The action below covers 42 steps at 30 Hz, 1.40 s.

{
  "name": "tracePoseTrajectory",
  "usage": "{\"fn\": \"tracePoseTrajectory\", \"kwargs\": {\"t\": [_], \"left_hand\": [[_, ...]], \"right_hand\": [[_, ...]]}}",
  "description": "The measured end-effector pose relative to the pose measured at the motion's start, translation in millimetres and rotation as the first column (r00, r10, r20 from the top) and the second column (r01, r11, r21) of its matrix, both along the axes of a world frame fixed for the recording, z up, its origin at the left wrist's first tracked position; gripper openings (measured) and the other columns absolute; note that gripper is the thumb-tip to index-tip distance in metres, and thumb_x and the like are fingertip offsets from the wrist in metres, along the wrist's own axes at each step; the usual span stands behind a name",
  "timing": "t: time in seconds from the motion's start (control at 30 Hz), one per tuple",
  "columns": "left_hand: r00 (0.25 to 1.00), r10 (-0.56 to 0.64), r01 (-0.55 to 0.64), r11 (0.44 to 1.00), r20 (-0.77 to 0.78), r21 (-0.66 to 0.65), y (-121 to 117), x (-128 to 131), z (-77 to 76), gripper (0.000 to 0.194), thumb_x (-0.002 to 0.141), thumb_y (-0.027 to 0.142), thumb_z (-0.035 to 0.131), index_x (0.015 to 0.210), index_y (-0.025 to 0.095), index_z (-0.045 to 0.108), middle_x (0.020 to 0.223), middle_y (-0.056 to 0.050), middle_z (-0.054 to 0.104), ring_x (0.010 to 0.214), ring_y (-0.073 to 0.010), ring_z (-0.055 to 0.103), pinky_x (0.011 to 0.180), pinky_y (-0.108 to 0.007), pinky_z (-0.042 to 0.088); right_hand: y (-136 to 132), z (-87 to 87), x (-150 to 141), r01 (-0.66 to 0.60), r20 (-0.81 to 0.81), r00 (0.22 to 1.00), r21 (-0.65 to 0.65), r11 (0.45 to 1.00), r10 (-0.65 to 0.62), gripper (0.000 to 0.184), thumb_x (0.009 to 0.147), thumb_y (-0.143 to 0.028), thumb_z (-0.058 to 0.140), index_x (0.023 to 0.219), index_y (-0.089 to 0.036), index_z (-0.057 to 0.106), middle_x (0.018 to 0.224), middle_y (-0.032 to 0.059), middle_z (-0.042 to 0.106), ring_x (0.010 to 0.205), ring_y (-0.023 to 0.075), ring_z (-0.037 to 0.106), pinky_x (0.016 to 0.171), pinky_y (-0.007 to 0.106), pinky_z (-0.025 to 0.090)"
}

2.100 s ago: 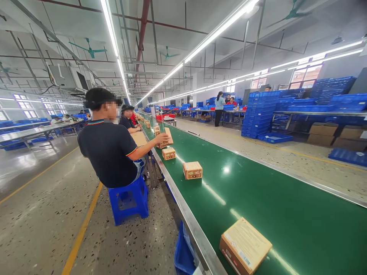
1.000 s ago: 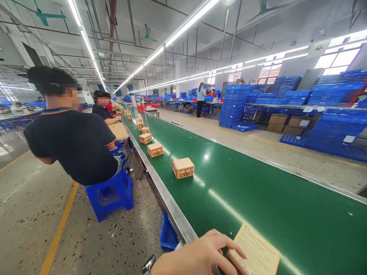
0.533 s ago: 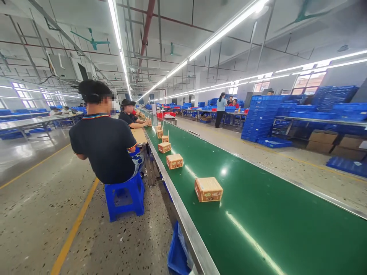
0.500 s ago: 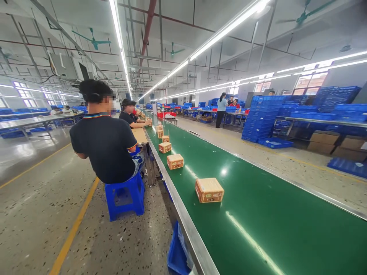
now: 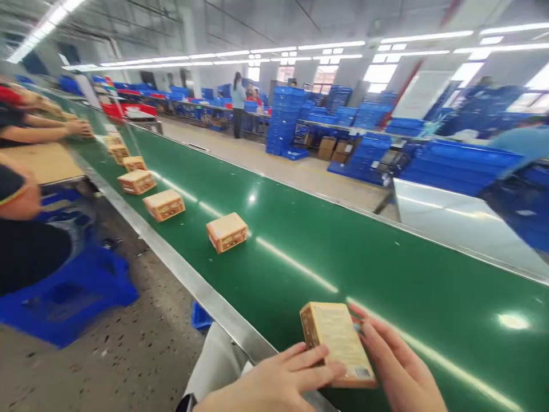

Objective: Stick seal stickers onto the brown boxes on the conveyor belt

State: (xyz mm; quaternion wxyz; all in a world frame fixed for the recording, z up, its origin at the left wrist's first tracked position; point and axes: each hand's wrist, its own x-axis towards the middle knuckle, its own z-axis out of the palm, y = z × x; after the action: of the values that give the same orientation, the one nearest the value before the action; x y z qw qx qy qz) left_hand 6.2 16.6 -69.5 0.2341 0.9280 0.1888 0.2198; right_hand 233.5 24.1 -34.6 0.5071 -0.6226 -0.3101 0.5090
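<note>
Both my hands hold a small tan cardboard box over the near edge of the green conveyor belt. My left hand lies over the box's left side with fingers curled on it. My right hand presses its fingers against the right side. Further up the belt, several similar boxes ride in a line, the nearest box followed by another box behind it.
A seated co-worker in a dark shirt on a blue stool is at the left, other workers' arms beyond. Stacked blue crates and a steel table stand across the belt. People stand far back.
The view swung right and down. My hands came into view holding a box at the belt's near edge. The boxes on the belt travelled closer.
</note>
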Motion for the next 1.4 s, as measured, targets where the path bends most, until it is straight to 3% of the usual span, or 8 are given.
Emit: {"fn": "tracePoseTrajectory", "kwargs": {"t": [0.23, 0.7, 0.93, 1.03, 1.13, 1.27, 1.33, 1.4], "left_hand": [[0.998, 0.007, -0.002, 0.997, -0.061, 0.08, -11, 8, 10.6, 0.016, 0.084, 0.032, 0.079, 0.075, 0.019, 0.076, 0.16, -0.005, 0.037, 0.14, -0.035, 0.046, 0.114, -0.045, 0.044], [0.997, -0.044, 0.053, 0.985, -0.056, 0.162, -20, 25, 26.5, 0.02, 0.075, 0.035, 0.087, 0.068, 0.02, 0.075, 0.158, -0.009, 0.038, 0.137, -0.0318, 0.05, 0.107, -0.037, 0.048], [0.997, -0.074, 0.08, 0.979, -0.037, 0.188, -22, 39, 28.6, 0.021, 0.078, 0.031, 0.084, 0.064, 0.019, 0.074, 0.157, -0.01, 0.04, 0.134, -0.0338, 0.053, 0.099, -0.04, 0.054], [0.995, -0.1, 0.103, 0.982, -0.028, 0.161, -22, 47, 24.3, 0.017, 0.078, 0.029, 0.084, 0.068, 0.019, 0.075, 0.158, -0.01, 0.038, 0.135, -0.0344, 0.052, 0.098, -0.039, 0.054], [0.99, -0.138, 0.135, 0.986, 0.017, 0.097, -21, 51, 21.3, 0.018, 0.082, 0.03, 0.081, 0.07, 0.018, 0.074, 0.157, -0.01, 0.041, 0.135, -0.0349, 0.052, 0.101, -0.039, 0.052], [0.993, -0.087, 0.1, 0.979, 0.08, -0.175, -19, 38, 37.0, 0.019, 0.088, 0.034, 0.075, 0.08, 0.016, 0.074, 0.139, -0.012, 0.062, 0.12, -0.0281, 0.065, 0.102, -0.032, 0.05], [0.998, 0.051, -0.036, 0.915, 0.026, -0.402, -17, 25, 53.9, 0.009, 0.089, 0.027, 0.073, 0.088, 0.018, 0.075, 0.105, -0.005, 0.079, 0.092, -0.0181, 0.075, 0.082, -0.022, 0.053], [0.979, 0.159, -0.202, 0.801, -0.124, -0.564, -14, 13, 71.9, 0.009, 0.092, 0.026, 0.068, 0.09, 0.021, 0.076, 0.082, 0.001, 0.079, 0.072, -0.0138, 0.072, 0.066, -0.019, 0.048]], "right_hand": [[-9, 6.4, -18, 0.097, -0.068, 0.993, 0.036, 0.995, -0.094, 0.049, 0.06, -0.061, 0.088, 0.087, -0.021, 0.079, 0.121, 0.0089, 0.071, 0.091, 0.0283, 0.071, 0.063, 0.025, 0.06], [-34, 14.2, -30, 0.364, -0.005, 0.931, 0.018, 0.931, -0.364, 0.053, 0.059, -0.058, 0.084, 0.093, -0.018, 0.075, 0.1, 0.0096, 0.076, 0.077, 0.0278, 0.069, 0.056, 0.031, 0.055], [-37, 23.0, -19, 0.342, 0.495, 0.809, 0.046, 0.939, -0.318, 0.049, 0.064, -0.068, 0.066, 0.078, -0.02, 0.068, 0.1, 0.0123, 0.074, 0.085, 0.0311, 0.067, 0.066, 0.036, 0.051], [-38, 27.7, -13, 0.363, 0.621, 0.72, 0.045, 0.931, -0.311, 0.059, 0.065, -0.069, 0.064, 0.098, -0.02, 0.066, 0.09, 0.0101, 0.076, 0.08, 0.0307, 0.067, 0.066, 0.036, 0.048], [-37, 31.8, -5, 0.405, 0.676, 0.646, 0.091, 0.91, -0.355, 0.072, 0.067, -0.068, 0.062, 0.12, -0.018, 0.058, 0.084, 0.0075, 0.076, 0.074, 0.0293, 0.066, 0.063, 0.035, 0.047], [-49, 38.7, 3, 0.371, 0.761, 0.515, 0.218, 0.903, -0.395, 0.057, 0.079, -0.061, 0.055, 0.116, -0.018, 0.062, 0.095, 0.01, 0.076, 0.066, 0.0252, 0.064, 0.056, 0.033, 0.046], [-62, 41.4, 1, 0.277, 0.785, 0.482, 0.284, 0.918, -0.389, 0.044, 0.086, -0.058, 0.055, 0.11, -0.022, 0.066, 0.104, 0.0086, 0.075, 0.071, 0.0243, 0.067, 0.057, 0.031, 0.048], [-75, 41.6, -7, 0.077, 0.778, 0.553, 0.308, 0.948, -0.297, 0.039, 0.093, -0.06, 0.054, 0.103, -0.025, 0.068, 0.103, 0.0057, 0.075, 0.081, 0.0244, 0.07, 0.066, 0.03, 0.053]]}}
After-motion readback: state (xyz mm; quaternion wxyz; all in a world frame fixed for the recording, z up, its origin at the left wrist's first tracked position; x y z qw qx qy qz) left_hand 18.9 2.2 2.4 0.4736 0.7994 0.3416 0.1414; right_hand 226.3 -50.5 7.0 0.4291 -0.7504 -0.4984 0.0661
